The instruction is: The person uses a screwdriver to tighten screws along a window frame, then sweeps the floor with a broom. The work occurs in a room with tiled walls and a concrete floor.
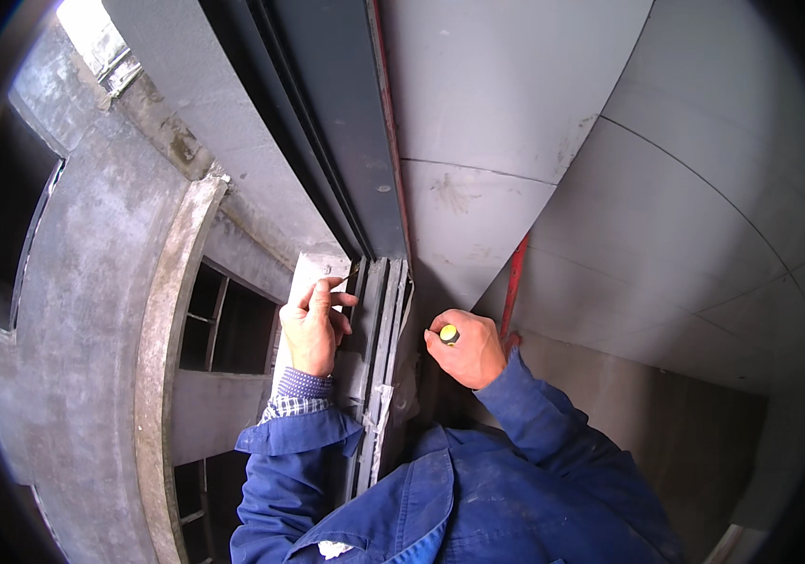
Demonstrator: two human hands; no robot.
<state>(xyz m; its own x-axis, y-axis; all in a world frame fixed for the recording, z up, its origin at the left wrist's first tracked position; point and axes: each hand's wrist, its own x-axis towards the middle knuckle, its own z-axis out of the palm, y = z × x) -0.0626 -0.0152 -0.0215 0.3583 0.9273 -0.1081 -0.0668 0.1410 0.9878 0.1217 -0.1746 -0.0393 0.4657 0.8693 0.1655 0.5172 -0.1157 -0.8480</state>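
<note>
My left hand (pixel 312 324) is at the left edge of a dark metal window frame (pixel 350 122), by its lower corner. Thumb and forefinger pinch together near that corner, and a thin dark thing (pixel 350 274) shows at their tips, too small to name. To the right of the frame, my right hand (pixel 468 346) is closed round what looks like a screwdriver (pixel 449 334). Only its round yellow-and-black handle end shows; the shaft is hidden. Below the corner run the grooved sill tracks (pixel 379 338), with torn clear film clinging to them.
Light grey panels (pixel 497 85) rise right of the frame. A red bar (pixel 514 282) leans behind my right hand. On the left, beyond the frame, are a concrete wall (pixel 111 244) with a curved ledge (pixel 163 282) and dark window openings (pixel 227 320).
</note>
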